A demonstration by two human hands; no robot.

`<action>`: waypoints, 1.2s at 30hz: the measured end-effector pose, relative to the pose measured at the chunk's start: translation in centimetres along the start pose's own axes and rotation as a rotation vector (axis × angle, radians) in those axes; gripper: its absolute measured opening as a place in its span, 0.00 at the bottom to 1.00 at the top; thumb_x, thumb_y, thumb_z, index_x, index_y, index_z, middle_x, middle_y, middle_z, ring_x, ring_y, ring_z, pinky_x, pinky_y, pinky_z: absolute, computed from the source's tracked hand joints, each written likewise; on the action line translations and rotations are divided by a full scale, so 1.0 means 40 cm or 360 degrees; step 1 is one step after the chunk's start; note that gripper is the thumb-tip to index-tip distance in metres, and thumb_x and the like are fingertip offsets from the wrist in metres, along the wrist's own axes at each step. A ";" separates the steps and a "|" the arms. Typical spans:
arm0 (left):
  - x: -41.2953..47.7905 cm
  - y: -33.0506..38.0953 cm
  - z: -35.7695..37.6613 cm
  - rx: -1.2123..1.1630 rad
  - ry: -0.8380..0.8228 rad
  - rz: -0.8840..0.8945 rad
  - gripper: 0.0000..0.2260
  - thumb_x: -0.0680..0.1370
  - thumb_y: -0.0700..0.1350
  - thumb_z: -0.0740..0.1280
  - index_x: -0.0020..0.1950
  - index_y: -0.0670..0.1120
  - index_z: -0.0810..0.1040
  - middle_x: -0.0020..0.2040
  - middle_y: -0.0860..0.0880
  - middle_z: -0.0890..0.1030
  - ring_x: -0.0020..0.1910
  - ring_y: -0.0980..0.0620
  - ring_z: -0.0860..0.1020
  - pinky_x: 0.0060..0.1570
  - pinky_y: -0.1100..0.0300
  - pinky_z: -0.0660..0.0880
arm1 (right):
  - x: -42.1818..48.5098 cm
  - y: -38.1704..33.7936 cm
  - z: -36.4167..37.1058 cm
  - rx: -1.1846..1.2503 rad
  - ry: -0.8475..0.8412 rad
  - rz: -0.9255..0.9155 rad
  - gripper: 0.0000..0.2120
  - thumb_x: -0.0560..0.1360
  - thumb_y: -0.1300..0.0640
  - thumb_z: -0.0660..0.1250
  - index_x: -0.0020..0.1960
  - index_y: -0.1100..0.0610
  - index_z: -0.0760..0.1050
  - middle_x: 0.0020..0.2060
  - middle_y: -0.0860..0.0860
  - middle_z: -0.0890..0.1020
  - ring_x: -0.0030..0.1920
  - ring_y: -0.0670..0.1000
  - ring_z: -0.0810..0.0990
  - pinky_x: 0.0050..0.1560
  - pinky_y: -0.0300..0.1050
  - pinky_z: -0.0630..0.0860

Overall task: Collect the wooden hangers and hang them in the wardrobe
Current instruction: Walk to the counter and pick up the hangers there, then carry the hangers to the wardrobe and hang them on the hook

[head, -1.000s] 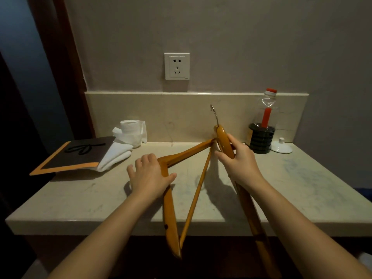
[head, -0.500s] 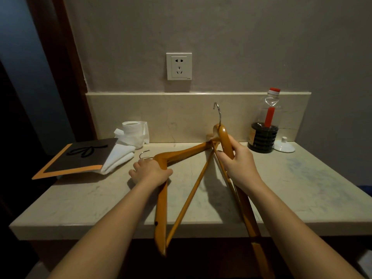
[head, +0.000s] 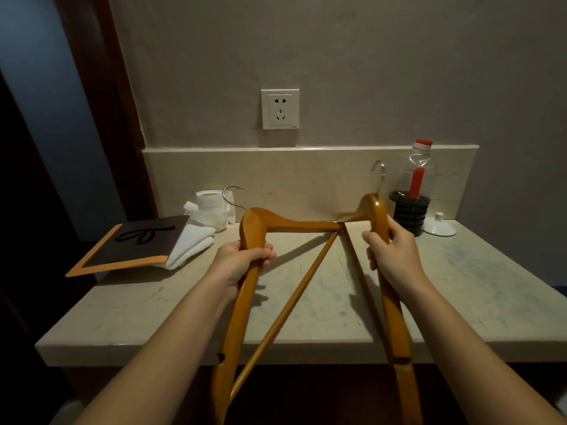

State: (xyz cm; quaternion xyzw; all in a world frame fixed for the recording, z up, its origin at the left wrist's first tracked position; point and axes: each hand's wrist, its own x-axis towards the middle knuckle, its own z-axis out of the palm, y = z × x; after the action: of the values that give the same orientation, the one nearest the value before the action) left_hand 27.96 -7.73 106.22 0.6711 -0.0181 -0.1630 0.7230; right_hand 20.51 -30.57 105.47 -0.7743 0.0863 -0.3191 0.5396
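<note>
Over the pale stone counter [head: 138, 317], in the head view, two wooden hangers are held up off the surface. The left hand [head: 242, 259] has its fingers curled tight round the left hanger [head: 239, 317] just below its bend, with the hook pointing far-left toward the toilet roll [head: 211, 207]. The right hand [head: 391, 256] clamps fingers and thumb round the right hanger [head: 399, 332] below its neck. That hanger's top is blurred, so its hook only seems to stand upright. The two hangers appear to meet between the hands, and their near ends hang past the counter's near edge. A dark folder [head: 132, 246] and a white towel [head: 190, 245] lie far left, and a red-capped bottle [head: 417, 179] stands far right.
</note>
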 end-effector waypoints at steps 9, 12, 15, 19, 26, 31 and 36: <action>-0.116 -0.002 -0.038 -0.0667 -0.0431 -0.0075 0.07 0.74 0.40 0.66 0.50 0.39 0.79 0.40 0.46 0.83 0.33 0.55 0.82 0.29 0.67 0.78 | -0.085 -0.029 -0.038 0.0112 0.0097 0.0124 0.07 0.78 0.57 0.62 0.54 0.60 0.73 0.32 0.56 0.76 0.28 0.48 0.76 0.26 0.33 0.75; -0.151 0.007 -0.050 -0.0668 -0.0437 -0.0008 0.09 0.69 0.44 0.68 0.45 0.41 0.79 0.35 0.48 0.81 0.29 0.57 0.80 0.26 0.68 0.76 | -0.124 -0.066 -0.025 0.0111 -0.0057 0.0028 0.05 0.78 0.57 0.62 0.52 0.57 0.72 0.33 0.56 0.76 0.26 0.44 0.77 0.27 0.33 0.75; -0.197 0.013 -0.053 -0.0341 -0.0382 0.0169 0.08 0.71 0.48 0.67 0.41 0.43 0.78 0.30 0.51 0.78 0.25 0.59 0.75 0.24 0.70 0.73 | -0.164 -0.097 -0.012 0.0183 -0.0137 0.0012 0.02 0.78 0.58 0.61 0.48 0.55 0.72 0.30 0.54 0.75 0.24 0.45 0.75 0.27 0.33 0.74; -0.274 0.009 -0.040 -0.0037 -0.0300 0.0402 0.11 0.77 0.48 0.63 0.38 0.44 0.76 0.23 0.53 0.72 0.22 0.59 0.70 0.24 0.69 0.70 | -0.195 -0.147 -0.016 0.0267 -0.0217 -0.0039 0.02 0.78 0.57 0.62 0.46 0.55 0.72 0.29 0.54 0.74 0.24 0.45 0.74 0.27 0.34 0.74; -0.425 0.007 -0.053 -0.0107 0.0044 0.0713 0.11 0.73 0.50 0.66 0.34 0.45 0.75 0.24 0.53 0.71 0.20 0.59 0.68 0.22 0.68 0.67 | -0.236 -0.233 -0.022 0.0500 -0.0560 -0.0225 0.04 0.78 0.58 0.61 0.45 0.56 0.72 0.24 0.49 0.74 0.24 0.44 0.73 0.26 0.34 0.73; -0.549 -0.040 -0.038 -0.0130 0.0352 0.0827 0.10 0.72 0.50 0.65 0.33 0.46 0.74 0.25 0.51 0.71 0.20 0.59 0.68 0.21 0.69 0.67 | -0.298 -0.249 -0.002 0.0605 -0.0956 -0.0317 0.03 0.77 0.59 0.61 0.47 0.59 0.72 0.26 0.49 0.74 0.24 0.46 0.73 0.27 0.34 0.73; -0.704 -0.136 -0.044 -0.0074 0.0669 0.0861 0.07 0.72 0.49 0.64 0.39 0.46 0.72 0.27 0.52 0.71 0.20 0.59 0.68 0.21 0.69 0.67 | -0.392 -0.246 0.026 0.0731 -0.1376 -0.0448 0.02 0.77 0.62 0.62 0.46 0.58 0.72 0.27 0.49 0.74 0.25 0.48 0.72 0.27 0.36 0.73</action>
State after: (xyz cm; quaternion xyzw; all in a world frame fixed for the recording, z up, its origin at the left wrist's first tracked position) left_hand 0.62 1.02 106.17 0.6441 -0.0423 0.1763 0.7431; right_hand 6.80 -18.28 107.71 -0.7011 -0.3225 -0.0499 0.6340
